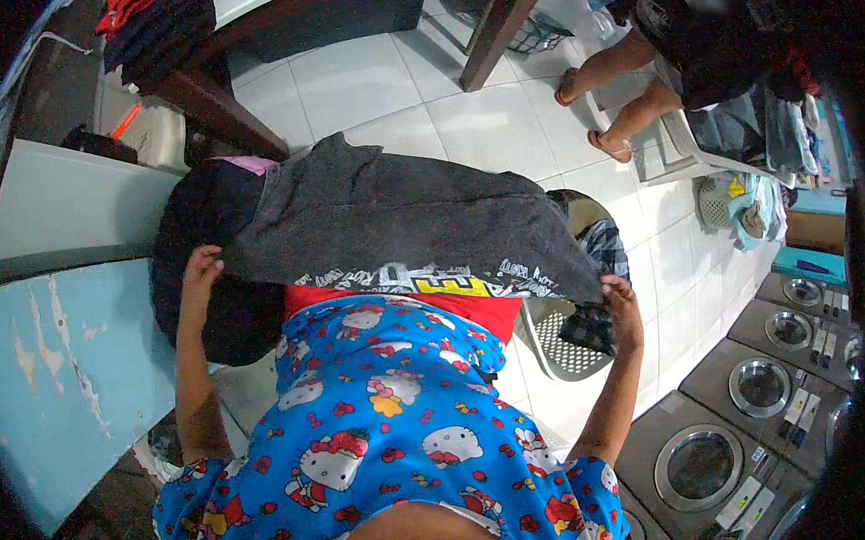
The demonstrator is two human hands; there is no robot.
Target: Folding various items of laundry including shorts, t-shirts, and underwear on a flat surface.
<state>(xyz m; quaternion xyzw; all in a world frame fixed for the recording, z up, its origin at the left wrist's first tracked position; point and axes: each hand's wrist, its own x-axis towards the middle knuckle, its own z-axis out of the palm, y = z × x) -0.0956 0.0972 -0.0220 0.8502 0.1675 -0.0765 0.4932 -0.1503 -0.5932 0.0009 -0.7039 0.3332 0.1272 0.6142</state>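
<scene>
A dark grey garment with white and yellow printed lettering is stretched wide across my lap, over red cloth. Its left end is pinched in the fingers of my left hand, beside a pile of black clothes. At the opposite end, my right hand grips the garment's edge. Just under and beside that hand, black-and-grey checked cloth lies in a grey perforated plastic basket. Pink cloth shows at the top of the black pile.
Front-loading machines line the lower right. A person in sandals stands at upper right by a white plastic chair. A filled laundry basket is beyond. Wooden table legs rise ahead; a light-blue worn panel is at left.
</scene>
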